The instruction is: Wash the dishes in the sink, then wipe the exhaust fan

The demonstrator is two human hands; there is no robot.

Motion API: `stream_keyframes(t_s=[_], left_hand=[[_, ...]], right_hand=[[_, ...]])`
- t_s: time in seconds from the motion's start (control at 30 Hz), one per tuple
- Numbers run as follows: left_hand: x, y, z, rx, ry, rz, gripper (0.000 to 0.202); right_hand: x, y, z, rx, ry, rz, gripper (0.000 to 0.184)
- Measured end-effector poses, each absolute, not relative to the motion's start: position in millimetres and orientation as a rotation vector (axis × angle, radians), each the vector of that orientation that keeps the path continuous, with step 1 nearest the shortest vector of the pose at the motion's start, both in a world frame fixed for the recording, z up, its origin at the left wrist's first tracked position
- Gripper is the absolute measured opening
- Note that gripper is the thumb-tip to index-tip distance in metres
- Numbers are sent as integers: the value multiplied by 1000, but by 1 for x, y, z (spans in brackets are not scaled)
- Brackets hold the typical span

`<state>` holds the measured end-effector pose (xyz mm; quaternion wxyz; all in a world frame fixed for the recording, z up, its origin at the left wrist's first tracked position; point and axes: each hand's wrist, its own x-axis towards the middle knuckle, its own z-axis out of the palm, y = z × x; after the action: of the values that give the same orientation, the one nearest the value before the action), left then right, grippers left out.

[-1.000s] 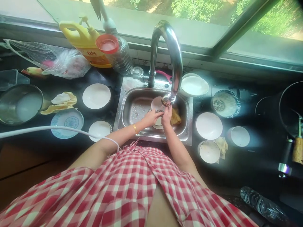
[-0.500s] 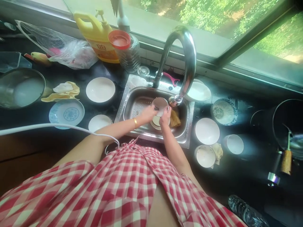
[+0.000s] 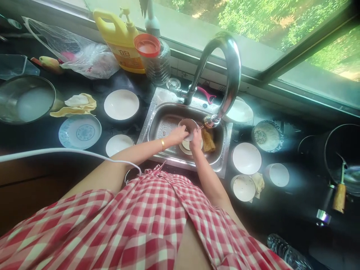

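A small white bowl (image 3: 189, 123) is held tilted over the sink (image 3: 157, 129), just left of the faucet's spout. My right hand (image 3: 196, 142) grips it by its right side. My left hand (image 3: 180, 135), with a gold bracelet at the wrist, has its fingers curled over the left rim and into the bowl. Below both hands, a pale dish (image 3: 185, 147) rests on the sink bottom, partly hidden by them. A brown scrubbing cloth (image 3: 208, 141) lies to its right, inside the basin.
The curved faucet (image 3: 234, 71) arches over the basin. White bowls (image 3: 121, 105) stand to the left, with a steel pot (image 3: 28, 99) beyond. More bowls (image 3: 246, 158) and a dark pan (image 3: 343, 150) are at right. A yellow detergent jug (image 3: 119, 41) stands by the window. A white cable (image 3: 70, 150) crosses the left arm.
My left fingers have moved from the bowl's left edge further into it. The bowl's opening has tilted slightly. The camera view has shifted a little.
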<state>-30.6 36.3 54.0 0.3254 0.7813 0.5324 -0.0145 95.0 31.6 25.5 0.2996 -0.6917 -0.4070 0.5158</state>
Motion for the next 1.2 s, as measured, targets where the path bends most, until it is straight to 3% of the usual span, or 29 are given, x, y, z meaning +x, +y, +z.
stream_keyframes(t_s=[0.13,0.37,0.53,0.83,1.03,1.2], left_hand=[[-36,47,52,2130,1418,56,33],[-6,23,44,1660,1307,276,50],[-40,35,48,2027,1454,73,38],[-27,4,43,1692,1331,-15,64],[-70,43,42,2055,1473,-126,48],[-41,24,42,1853,1506,-56,53]], right_hand=[[100,36,23,-1822,-1110,1337,57],[108,41,19,-1751,-833,1301,42],[113,43,25,-1721,-819,1247,33],[106,41,20,-1776,-875,1210,43],[106,42,20,-1874,-904,1375,42],[99,51,21,-1893,-868,1184,41]])
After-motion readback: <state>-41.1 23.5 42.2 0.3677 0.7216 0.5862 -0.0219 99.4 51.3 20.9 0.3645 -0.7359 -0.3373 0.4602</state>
